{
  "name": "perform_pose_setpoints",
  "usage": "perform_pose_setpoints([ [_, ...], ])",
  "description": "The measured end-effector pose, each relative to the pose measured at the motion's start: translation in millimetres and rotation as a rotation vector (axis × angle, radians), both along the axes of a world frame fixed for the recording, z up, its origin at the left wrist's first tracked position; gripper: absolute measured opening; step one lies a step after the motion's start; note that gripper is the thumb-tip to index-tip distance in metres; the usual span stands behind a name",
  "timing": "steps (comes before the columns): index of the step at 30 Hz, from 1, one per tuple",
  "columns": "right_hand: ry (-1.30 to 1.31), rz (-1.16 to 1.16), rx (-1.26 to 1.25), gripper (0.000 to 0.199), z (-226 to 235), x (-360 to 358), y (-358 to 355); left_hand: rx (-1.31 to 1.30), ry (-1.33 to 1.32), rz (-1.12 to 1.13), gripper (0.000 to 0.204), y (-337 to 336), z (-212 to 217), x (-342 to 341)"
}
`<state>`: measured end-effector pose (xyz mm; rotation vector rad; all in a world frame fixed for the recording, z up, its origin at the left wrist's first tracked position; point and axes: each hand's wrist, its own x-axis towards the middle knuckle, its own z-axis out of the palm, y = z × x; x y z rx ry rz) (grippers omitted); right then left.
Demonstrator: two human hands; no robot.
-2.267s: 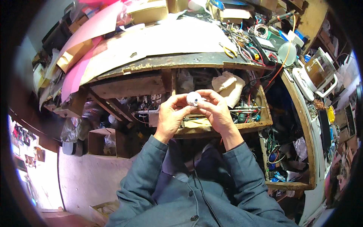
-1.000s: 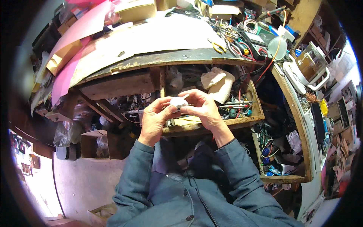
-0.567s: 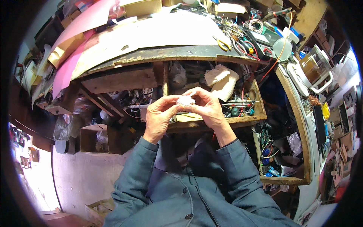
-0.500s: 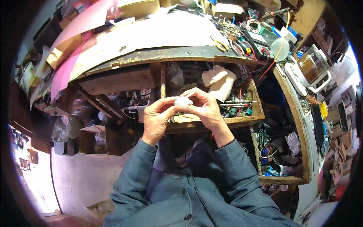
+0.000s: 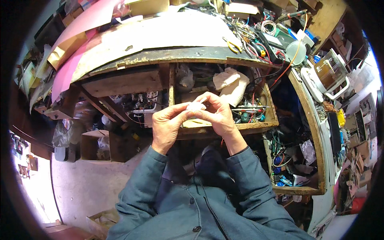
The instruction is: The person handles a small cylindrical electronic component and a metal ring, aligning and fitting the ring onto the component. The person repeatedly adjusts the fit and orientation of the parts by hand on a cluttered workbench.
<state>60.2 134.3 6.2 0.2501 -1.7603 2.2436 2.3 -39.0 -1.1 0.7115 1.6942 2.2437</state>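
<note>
A small white object point(image 5: 196, 106) is pinched between the fingertips of both my hands, held above an open wooden drawer point(image 5: 256, 127). My left hand point(image 5: 168, 126) grips it from the left, fingers curled under it. My right hand point(image 5: 218, 114) holds it from the right, thumb and fingers closed on its edge. What the object is cannot be made out. Both forearms wear grey-blue sleeves and come up from the lower edge.
The drawer holds crumpled cloth point(image 5: 230, 82), wires and small tools. A worn workbench top point(image 5: 168, 34) carries yellow-handled pliers point(image 5: 233, 45), cables and boxes. A pink sheet point(image 5: 74, 44) lies at the left. Cardboard boxes point(image 5: 94, 145) stand on the floor.
My hands stay together on the white object, turning it slightly. The view has shifted a little; the hands sit a touch higher over the drawer than before.
</note>
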Motion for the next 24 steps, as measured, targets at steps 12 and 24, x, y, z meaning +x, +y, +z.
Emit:
perform_pose_setpoints([
  [12, -0.043, 0.086, -0.102, 0.03, -2, -9, 0, -0.051, 0.032, -0.033, 0.032, -5, 9, 4],
  [24, -0.078, 0.035, 0.139, 0.03, -1, -2, 0, -0.133, 0.074, -0.044, 0.028, -10, 12, 6],
])
